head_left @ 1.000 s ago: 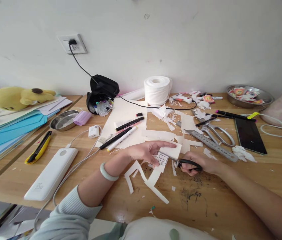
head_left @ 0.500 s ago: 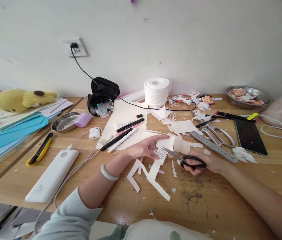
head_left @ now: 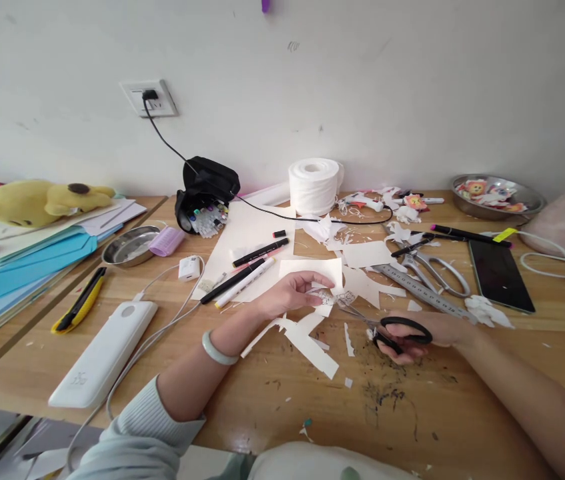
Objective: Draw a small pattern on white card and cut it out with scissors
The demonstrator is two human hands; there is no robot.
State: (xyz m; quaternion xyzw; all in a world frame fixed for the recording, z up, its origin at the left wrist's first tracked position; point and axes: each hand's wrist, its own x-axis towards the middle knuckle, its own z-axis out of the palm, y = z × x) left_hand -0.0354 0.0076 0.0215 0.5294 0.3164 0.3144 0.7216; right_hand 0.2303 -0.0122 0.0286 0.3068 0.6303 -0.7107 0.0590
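My left hand [head_left: 289,295] pinches a small white piece of paper [head_left: 346,296] with black line drawing on it, between thumb and fingers. My right hand [head_left: 412,343] grips black-handled scissors [head_left: 405,327] through the loops. The scissor blades point left and reach the drawn paper, with their tips partly hidden against it. Pale cut paper strips [head_left: 312,350] hang or lie just below my left hand; I cannot tell whether they join the held piece. A blank white sheet [head_left: 307,268] lies behind my fingers.
Several markers [head_left: 245,283] lie to the left. Behind stand a tissue roll [head_left: 313,187] and black pen case [head_left: 209,180]. A steel ruler [head_left: 422,293], large silver scissors [head_left: 445,273] and phone [head_left: 499,277] lie right. A power bank [head_left: 105,353] and yellow cutter [head_left: 79,300] sit left.
My right hand has shifted right and slightly down with the scissors, whose handles are turned differently. The drawn paper is tilted and seen less face-on. The strips below have moved.
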